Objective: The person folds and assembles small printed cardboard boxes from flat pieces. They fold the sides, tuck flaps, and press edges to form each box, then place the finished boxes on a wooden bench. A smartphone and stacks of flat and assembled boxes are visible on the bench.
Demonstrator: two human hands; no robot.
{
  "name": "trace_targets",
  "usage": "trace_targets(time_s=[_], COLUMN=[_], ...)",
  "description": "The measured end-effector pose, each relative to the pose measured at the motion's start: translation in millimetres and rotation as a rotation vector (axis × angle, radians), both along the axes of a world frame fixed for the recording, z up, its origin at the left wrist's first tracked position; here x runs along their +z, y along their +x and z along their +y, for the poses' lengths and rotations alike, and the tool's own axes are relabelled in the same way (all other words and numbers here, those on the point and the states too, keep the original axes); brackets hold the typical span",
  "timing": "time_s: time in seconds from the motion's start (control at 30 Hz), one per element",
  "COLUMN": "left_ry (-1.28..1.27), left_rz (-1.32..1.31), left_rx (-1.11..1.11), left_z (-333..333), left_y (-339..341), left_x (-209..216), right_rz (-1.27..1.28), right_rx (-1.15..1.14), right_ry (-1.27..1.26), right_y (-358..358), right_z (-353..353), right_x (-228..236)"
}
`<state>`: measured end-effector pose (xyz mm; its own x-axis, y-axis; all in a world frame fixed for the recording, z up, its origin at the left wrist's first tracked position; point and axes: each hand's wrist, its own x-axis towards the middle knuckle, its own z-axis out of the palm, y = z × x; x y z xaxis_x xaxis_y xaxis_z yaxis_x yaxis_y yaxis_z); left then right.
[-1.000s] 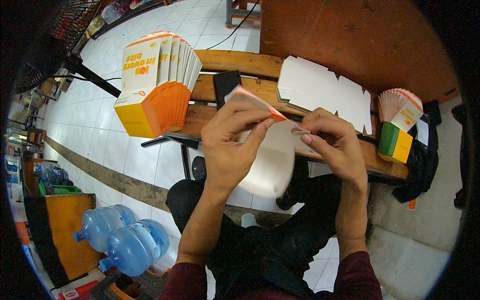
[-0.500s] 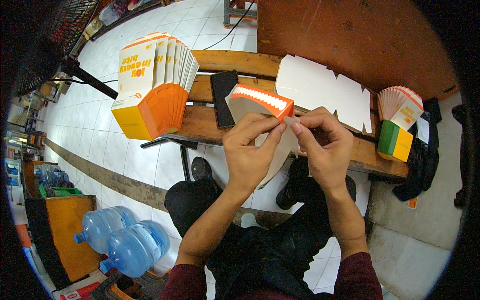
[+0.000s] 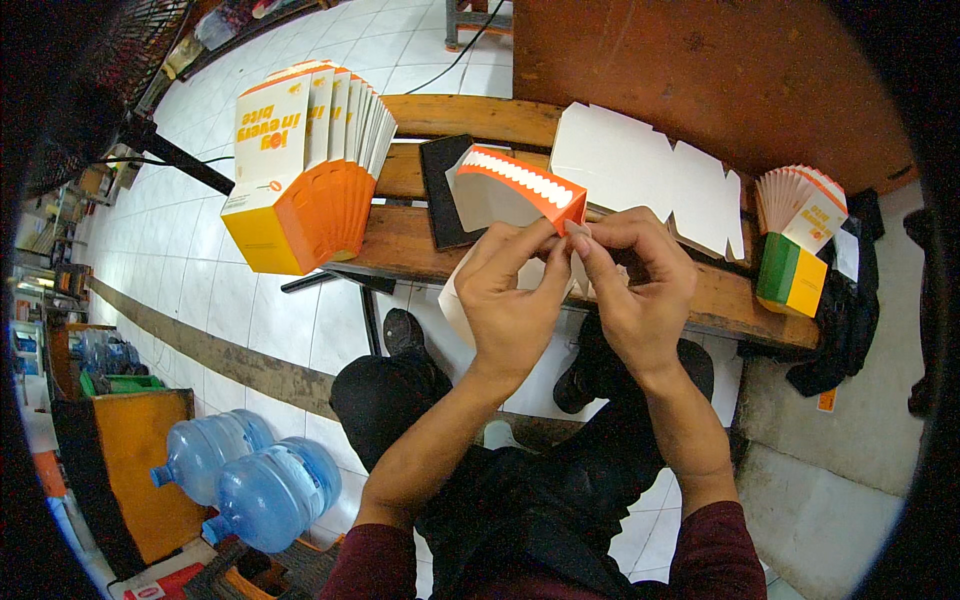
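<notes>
A partly folded paperboard food carton (image 3: 490, 198) is held up over the near edge of the bench. Its plain grey-white inside shows, along with an orange-and-white scalloped edge. My left hand (image 3: 513, 290) is closed, pinching the carton's orange corner between thumb and fingers. Close beside it, my right hand (image 3: 635, 285) is also closed, its thumb and fingertips gripping a small flap at that same corner. Both sets of fingertips nearly touch. A pale panel of the carton hangs below and behind my left hand; the rest is hidden by my hands.
On the wooden bench (image 3: 400, 235), nested yellow-orange cartons (image 3: 300, 165) stand left, a black phone-like slab (image 3: 440, 165) lies mid-bench, and flat white blanks (image 3: 630, 165) lie right. Green-yellow cartons (image 3: 795, 260) stand at the right end. Blue water jugs (image 3: 280, 490) lie lower left.
The carton has tilted, showing more of its inside, and a pale panel now extends lower left. My right hand has shifted slightly left; both hands keep their pinch at the corner.
</notes>
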<state>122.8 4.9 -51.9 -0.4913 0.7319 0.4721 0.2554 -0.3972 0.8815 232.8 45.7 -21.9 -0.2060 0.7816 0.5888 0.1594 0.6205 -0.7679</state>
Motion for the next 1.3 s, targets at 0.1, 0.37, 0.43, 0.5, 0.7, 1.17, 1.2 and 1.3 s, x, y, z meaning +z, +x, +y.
trace_targets(time_s=[0.1,0.37,0.43,0.5,0.7,1.17,1.2,1.3], left_ry=[-0.002,-0.198,-0.213,-0.207,-0.188,-0.17,-0.202,-0.204], left_rz=[0.008,-0.234,-0.239,-0.284,-0.373,-0.214,-0.129,0.13], left_rx=[0.003,-0.382,-0.406,-0.403,-0.381,-0.412,-0.431,-0.502], left_z=[1,-3,-4,-4,-1,-9,-14,-24], left_y=[-1,-33,-36,-36,-32,-30,-35,-45], left_x=[2,11,11,11,14,30,37,50], right_rz=[-0.066,-0.061,-0.084,-0.092,-0.104,-0.157,-0.08,0.059], right_rx=[-0.019,0.102,0.148,0.223,0.149,0.159,0.238,0.241], right_ry=[-0.01,-0.146,-0.156,-0.166,-0.042,-0.108,-0.291,-0.459], right_y=[-1,12,14,16,15,1,5,8], right_z=[1,8,9,10,10,14,15,17], right_x=[1,12,11,9,12,-4,-2,2])
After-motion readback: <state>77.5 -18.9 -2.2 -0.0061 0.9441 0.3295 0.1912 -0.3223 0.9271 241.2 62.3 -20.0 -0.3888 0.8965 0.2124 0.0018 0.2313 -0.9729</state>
